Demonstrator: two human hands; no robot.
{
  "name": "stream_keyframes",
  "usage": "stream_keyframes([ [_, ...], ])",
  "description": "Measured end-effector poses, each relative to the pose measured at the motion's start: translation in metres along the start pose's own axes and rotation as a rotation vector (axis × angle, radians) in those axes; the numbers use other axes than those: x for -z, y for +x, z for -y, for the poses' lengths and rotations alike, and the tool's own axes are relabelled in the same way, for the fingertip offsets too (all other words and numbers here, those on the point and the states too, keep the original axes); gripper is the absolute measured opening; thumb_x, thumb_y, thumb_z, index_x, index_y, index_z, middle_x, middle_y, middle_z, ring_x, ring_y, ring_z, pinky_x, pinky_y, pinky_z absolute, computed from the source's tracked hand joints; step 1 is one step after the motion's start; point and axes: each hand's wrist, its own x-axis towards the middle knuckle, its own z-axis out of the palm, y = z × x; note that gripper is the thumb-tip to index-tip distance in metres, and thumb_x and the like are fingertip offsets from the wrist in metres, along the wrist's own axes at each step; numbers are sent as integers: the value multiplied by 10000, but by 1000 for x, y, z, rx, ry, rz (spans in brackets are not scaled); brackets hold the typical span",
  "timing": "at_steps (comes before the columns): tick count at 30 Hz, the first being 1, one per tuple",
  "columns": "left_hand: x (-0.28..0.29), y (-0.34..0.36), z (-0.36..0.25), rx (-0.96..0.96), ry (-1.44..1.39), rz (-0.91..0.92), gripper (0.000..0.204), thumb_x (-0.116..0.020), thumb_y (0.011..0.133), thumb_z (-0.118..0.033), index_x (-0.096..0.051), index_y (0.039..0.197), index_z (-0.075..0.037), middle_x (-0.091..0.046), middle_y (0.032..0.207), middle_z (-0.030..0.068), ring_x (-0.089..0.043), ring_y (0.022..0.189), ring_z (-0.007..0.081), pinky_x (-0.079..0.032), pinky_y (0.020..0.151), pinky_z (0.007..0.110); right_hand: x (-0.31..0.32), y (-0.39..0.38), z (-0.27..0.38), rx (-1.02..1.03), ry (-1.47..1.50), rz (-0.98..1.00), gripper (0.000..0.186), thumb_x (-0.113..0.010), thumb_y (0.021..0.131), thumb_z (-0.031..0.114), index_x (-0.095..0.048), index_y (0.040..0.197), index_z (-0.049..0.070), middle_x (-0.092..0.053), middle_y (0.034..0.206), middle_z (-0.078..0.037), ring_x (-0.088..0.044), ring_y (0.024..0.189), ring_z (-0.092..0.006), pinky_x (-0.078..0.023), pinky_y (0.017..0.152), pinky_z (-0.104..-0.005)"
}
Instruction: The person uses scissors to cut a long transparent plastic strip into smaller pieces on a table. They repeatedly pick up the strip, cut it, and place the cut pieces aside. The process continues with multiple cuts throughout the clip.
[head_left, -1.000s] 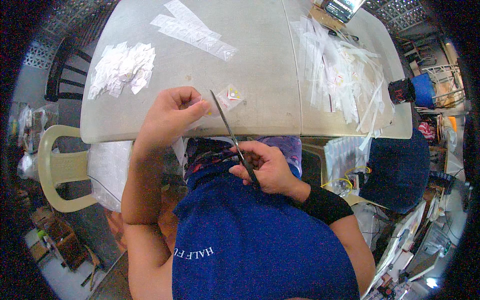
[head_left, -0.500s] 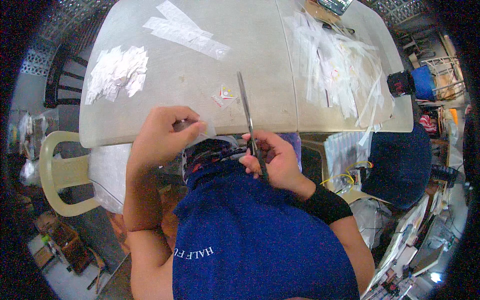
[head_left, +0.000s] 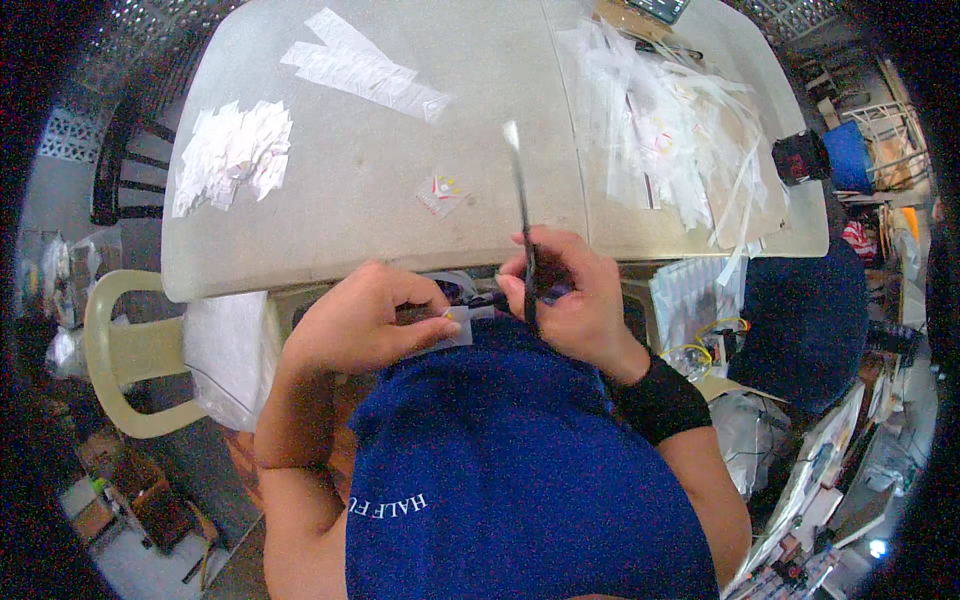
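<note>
Scissors (head_left: pixel 524 200) steeper; film (head_left: pixel 461 330) nearer shirt (head_left: pixel 530 470)

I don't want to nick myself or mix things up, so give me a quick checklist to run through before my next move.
1. Scissors gripped: ok, in the right hand, tips pointing away from your body.
2. Blades closed: cannot tell, they are blurred.
3. Piece pinched: ok, between thumb and finger of the left hand.
4. Left hand clear of the blades: ok, apart from them.
5. Piece over the table: not ok, it is on your side of the near edge, by your shirt.
6. Square apart from the white pile: ok, it lies by itself.
</note>
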Motion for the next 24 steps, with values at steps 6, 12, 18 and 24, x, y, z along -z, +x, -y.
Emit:
stream_keyframes([
  [6,-9,7,1,-39,21,156,161,-673,844,-200,-678,837,-39,-632,693,137,-612,652,234,-472,645,357,12,36,10,440,-652,215,649,-774,666,238,-534,1262,138,-590,1113,-103,-564,1113,-283,-343,1007,-608],
  [12,-18,12,9,-24,87,195,213,-671,866,-209,-660,808,-5,-630,683,135,-583,612,189,-457,583,357,17,65,-12,421,-857,309,687,-736,691,286,-491,1319,149,-592,1125,-100,-561,1107,-269,-256,1087,-592],
  [18,-9,3,14,90,-78,68,201,-675,860,-190,-660,824,7,-605,646,57,-519,616,110,-430,554,311,94,59,-20,140,-1104,85,641,-711,737,298,-487,1306,104,-597,1121,-128,-555,1115,-295,-245,1104,-567],
  [24,4,28,0,173,-99,-354,222,-667,846,-185,-601,726,-10,-497,618,-30,-434,614,65,-361,525,267,109,48,-1,247,-1035,-263,605,-780,726,249,-529,1245,62,-628,1130,-141,-585,1081,-331,-349,1062,-495],
])
